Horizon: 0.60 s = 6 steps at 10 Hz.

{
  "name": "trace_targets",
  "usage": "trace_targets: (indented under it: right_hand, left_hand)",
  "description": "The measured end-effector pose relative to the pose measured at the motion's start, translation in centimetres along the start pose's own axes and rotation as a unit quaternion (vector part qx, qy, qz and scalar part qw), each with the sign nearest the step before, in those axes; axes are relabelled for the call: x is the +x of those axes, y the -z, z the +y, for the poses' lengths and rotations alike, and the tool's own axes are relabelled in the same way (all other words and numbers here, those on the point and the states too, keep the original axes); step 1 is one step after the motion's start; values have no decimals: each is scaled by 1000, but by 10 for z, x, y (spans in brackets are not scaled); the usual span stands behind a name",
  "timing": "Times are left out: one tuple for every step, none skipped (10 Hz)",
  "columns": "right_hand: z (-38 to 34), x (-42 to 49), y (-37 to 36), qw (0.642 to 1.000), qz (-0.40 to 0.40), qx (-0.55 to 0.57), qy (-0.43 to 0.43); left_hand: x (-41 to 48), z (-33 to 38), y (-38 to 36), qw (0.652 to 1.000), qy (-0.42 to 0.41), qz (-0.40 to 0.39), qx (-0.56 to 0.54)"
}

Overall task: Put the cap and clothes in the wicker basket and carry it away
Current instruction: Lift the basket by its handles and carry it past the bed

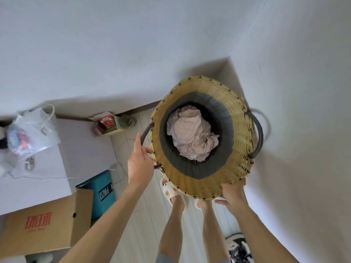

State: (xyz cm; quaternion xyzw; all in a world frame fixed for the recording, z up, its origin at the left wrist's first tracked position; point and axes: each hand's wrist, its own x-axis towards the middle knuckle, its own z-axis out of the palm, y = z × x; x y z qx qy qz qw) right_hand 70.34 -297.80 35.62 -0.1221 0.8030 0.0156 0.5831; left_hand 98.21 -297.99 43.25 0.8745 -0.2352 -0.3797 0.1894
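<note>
A yellow and grey wicker basket (238,128) is held up off the floor in front of a wall corner. Crumpled pale pink clothes (192,134) lie in its bottom. No cap shows; the cloth may cover it. My left hand (139,162) is at the basket's dark left handle, fingers around it. My right hand (232,194) grips the basket's near rim from below, with the thumb underneath. The basket's right handle (258,133) is free.
A white table (62,149) at the left carries a plastic bag (28,133). A cardboard box (43,223) and a teal box (102,194) stand near my left arm. My slippered feet (172,192) stand on the pale floor. A sneaker (239,249) lies at the lower right. Walls close in ahead and right.
</note>
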Motion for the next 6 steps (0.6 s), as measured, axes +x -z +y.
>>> trace_targets:
  right_hand:
    - [8, 40, -14, 998, 35, 30, 32]
    - [-41, 18, -21, 994, 32, 84, 66]
    - [-59, 16, -14, 986, -34, 153, 53]
    - [-53, 30, -10, 990, -36, 123, 59]
    - [-70, 13, 2, 996, -58, 8, 61]
    - [-121, -30, 22, 983, -21, -163, 80]
  left_hand:
    - [14, 15, 6, 1000, -15, 3, -14]
    - [36, 28, 18, 1000, -19, 12, -9]
    - [51, 23, 27, 999, -9, 31, -10]
    - [43, 13, 31, 999, 9, 33, -12]
    - [33, 10, 32, 1000, 23, 15, -14]
    - [26, 17, 32, 999, 45, -4, -3]
